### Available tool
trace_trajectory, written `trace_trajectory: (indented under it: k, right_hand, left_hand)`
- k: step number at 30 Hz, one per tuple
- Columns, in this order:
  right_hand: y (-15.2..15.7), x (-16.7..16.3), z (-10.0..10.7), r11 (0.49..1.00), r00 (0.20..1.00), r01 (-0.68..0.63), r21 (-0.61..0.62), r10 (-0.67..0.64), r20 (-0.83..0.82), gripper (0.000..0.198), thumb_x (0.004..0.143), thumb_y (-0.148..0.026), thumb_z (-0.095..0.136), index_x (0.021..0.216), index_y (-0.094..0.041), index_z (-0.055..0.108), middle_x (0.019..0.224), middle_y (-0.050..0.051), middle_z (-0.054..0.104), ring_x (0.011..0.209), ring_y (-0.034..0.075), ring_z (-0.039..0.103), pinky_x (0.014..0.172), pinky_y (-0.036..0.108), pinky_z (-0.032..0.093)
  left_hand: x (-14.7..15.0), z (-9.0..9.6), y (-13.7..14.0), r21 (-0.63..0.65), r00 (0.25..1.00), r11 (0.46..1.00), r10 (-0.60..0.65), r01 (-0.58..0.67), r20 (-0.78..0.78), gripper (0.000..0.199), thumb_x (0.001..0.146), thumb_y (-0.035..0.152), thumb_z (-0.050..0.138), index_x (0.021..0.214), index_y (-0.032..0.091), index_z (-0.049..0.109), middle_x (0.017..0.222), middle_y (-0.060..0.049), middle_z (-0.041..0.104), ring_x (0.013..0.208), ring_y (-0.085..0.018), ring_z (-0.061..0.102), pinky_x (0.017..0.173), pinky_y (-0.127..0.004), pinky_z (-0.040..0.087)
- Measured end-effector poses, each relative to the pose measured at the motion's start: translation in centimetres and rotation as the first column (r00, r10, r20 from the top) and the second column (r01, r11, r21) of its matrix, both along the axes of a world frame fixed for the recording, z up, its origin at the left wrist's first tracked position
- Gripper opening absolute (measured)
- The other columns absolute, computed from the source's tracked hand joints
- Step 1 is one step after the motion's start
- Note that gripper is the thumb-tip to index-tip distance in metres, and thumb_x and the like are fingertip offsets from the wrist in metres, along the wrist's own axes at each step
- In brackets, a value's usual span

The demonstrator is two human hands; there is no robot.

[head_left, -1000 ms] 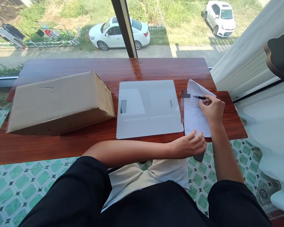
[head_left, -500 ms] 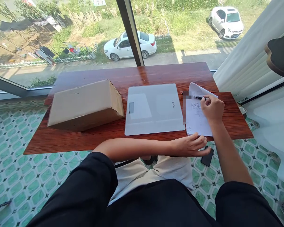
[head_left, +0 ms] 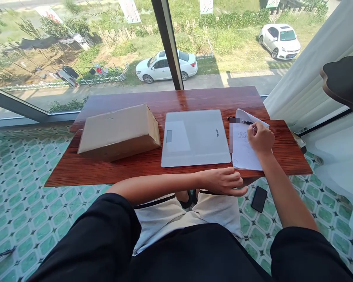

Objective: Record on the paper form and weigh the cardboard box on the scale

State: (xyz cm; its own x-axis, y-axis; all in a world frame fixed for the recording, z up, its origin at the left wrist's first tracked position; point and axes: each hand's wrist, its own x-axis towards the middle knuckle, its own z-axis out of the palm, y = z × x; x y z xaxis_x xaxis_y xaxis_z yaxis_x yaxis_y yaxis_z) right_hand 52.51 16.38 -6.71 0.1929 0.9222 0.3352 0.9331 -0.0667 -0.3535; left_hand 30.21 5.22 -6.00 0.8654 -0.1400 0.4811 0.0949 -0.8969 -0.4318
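Note:
My right hand (head_left: 261, 138) is closed around one end of a black pen (head_left: 247, 122), above the top part of some white paper sheets (head_left: 244, 152) with lines of small print. The pen points left across the paper, and part of it is blurred out. My left hand (head_left: 223, 180) hangs in front of the table edge, just below the paper's lower left corner. Its fingers are loosely stretched and hold nothing. Left of the paper lies a flat white glass scale (head_left: 195, 143) with a small grey display.
A closed brown cardboard box (head_left: 117, 131) stands on the left part of the reddish wooden table (head_left: 141, 166). A black phone (head_left: 259, 199) lies on the green tiled floor. White curtains (head_left: 320, 82) and a dark scalloped object (head_left: 345, 82) are at the right. Windows rise behind the table.
The view has tilted up slightly and shifted. My left hand has drawn a little left, away from the paper's lower edge. My right hand is more tightly curled at the pen.

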Motion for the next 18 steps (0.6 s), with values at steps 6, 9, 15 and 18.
trace_trajectory:
  k: [6,9,15,18]
  right_hand:
    - [0.1,0.2,-0.4,1.000,1.000,-0.001,0.013,0.001,0.024,0.024,0.094,-0.037,0.047,0.090,-0.018,0.062,0.075,0.003,0.064,0.062,0.011,0.042,0.063,0.027,0.019]
    - [0.0,0.3,-0.4,1.000,0.999,-0.015,0.022,0.014,0.051,0.027,0.094,-0.038,0.046,0.091,-0.017,0.062,0.077,0.004,0.065,0.062,0.011,0.043,0.063,0.027,0.019]
    - [-0.6,0.0,-0.2,0.999,0.983,-0.050,0.018,0.046,0.180,0.034,0.097,-0.039,0.039,0.093,-0.016,0.063,0.079,0.007,0.066,0.062,0.012,0.041,0.062,0.029,0.018]
    - [-0.7,-0.1,0.1,0.997,0.960,-0.073,-0.024,0.077,0.268,0.039,0.099,-0.040,0.034,0.092,-0.014,0.063,0.081,0.010,0.067,0.063,0.013,0.044,0.062,0.030,0.018]
  left_hand:
    - [-4.3,1.5,-0.6,0.082,0.993,0.990,0.112,-0.113,0.019,0.032,0.093,0.030,0.060,0.125,0.023,0.061,0.099,-0.004,0.064,0.086,-0.013,0.053,0.077,-0.029,0.042]
    - [-6.8,2.0,-1.0,0.094,0.976,0.971,0.213,-0.218,0.052,0.032,0.091,0.031,0.064,0.122,0.024,0.062,0.094,-0.001,0.064,0.083,-0.011,0.054,0.076,-0.028,0.042]
    - [-12.5,3.1,-2.4,0.063,0.872,0.880,0.452,-0.470,0.190,0.035,0.084,0.025,0.070,0.118,0.024,0.063,0.087,0.003,0.067,0.081,-0.010,0.057,0.079,-0.029,0.044]
    - [-15.4,3.6,-3.3,0.037,0.793,0.808,0.566,-0.588,0.227,0.032,0.084,0.022,0.066,0.115,0.025,0.064,0.084,0.003,0.069,0.080,-0.012,0.058,0.080,-0.030,0.044]
